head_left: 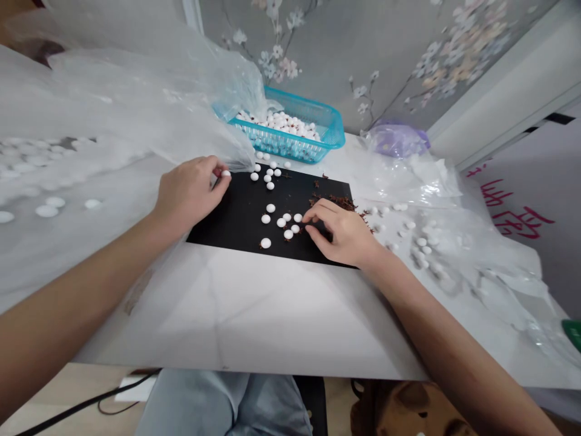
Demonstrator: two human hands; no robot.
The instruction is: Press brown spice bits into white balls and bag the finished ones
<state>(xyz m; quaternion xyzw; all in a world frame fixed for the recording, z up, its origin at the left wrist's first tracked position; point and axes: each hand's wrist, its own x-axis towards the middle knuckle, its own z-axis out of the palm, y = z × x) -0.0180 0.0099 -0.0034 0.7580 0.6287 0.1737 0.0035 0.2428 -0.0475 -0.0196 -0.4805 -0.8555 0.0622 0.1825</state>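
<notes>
My left hand (190,191) is closed in a pinch on a small white ball (226,174) above the left end of a black mat (236,212). My right hand (342,233) rests low over the mat's right part, thumb and forefinger drawn close together. Anything between those fingertips is too small to make out. Just left of them lies a loose group of white balls (281,223), some with reddish-brown bits beneath. More white balls (267,178) sit near the mat's back edge. Behind my right hand is a pile of small reddish-brown pieces (342,202), partly hidden by it.
A blue plastic basket (336,136) holding many white balls and brown bits stands at the back against the wall. On the left, a large clear plastic bag (136,103) contains white balls. Another clear bag (472,242) with balls lies right, near a purple bag (399,140).
</notes>
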